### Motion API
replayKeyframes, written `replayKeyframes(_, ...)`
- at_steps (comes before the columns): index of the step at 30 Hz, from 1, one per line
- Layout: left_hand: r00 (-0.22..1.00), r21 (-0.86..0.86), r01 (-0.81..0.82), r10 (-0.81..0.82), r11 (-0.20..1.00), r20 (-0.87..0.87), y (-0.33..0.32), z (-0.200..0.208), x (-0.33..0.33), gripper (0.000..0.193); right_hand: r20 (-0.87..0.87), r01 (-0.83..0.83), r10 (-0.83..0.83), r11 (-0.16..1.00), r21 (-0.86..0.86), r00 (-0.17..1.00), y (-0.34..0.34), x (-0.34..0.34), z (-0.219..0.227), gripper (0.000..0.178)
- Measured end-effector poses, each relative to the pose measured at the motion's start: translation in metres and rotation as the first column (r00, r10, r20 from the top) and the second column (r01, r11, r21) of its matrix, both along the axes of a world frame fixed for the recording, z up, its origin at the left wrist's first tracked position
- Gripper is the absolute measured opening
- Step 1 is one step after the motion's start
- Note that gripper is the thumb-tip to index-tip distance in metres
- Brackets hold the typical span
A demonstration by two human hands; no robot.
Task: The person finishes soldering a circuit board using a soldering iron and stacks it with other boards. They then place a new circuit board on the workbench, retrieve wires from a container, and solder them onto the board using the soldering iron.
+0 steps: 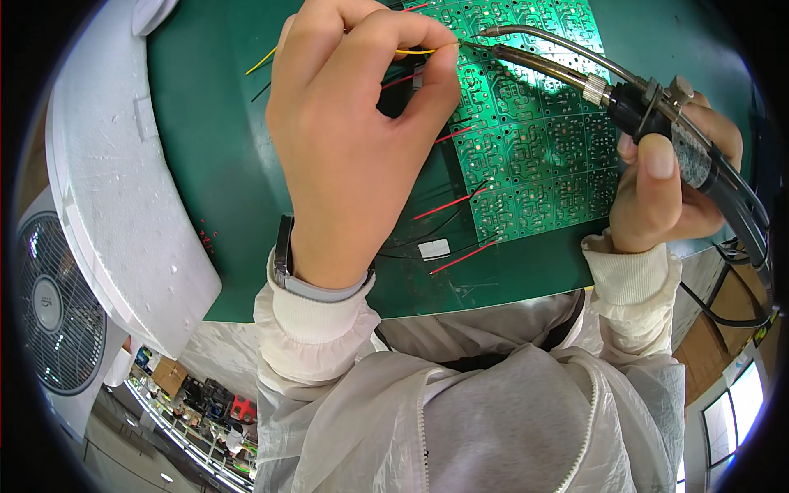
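Observation:
My left hand [349, 135] pinches a thin yellow wire [413, 52] between thumb and forefinger. The wire's bare end reaches the left part of a green circuit board panel [526, 148]. In my right hand [662, 181] is a soldering iron [538, 66] with a curved metal feed tube [567, 45] clamped along it. Its tip points left, close to the yellow wire's end; whether they touch I cannot tell. Red wires [452, 203] and black wires stick out from the panel's left edge. The panel is a grid of many small boards with solder joints.
A green mat [214, 164] covers the table under the panel. White foam [123, 164] stands along the left side, with a fan [62, 304] beyond it. A small white label [434, 249] lies near the wires. A dark cable [727, 320] hangs at the right.

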State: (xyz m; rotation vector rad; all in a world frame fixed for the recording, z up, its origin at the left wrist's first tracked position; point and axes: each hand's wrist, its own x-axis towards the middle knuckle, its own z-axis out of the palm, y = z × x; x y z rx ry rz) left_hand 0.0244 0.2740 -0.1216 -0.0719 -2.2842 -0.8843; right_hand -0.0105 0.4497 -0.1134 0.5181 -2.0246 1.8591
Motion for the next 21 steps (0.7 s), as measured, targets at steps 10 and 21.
replayKeyframes(10,0.999,0.027,0.040,-0.041,0.999,0.014,-0.002,0.000,-0.001,0.013,-0.074,0.063,-0.058,0.995,0.072,0.996,-0.011,-0.002,0.003,0.036)
replayKeyframes(21,0.986,-0.042,0.045,-0.038,0.998,0.161,0.001,0.017,-0.001,0.012,-0.176,-0.017,0.038,0.993,0.117,0.984,-0.005,-0.006,0.001,0.036)
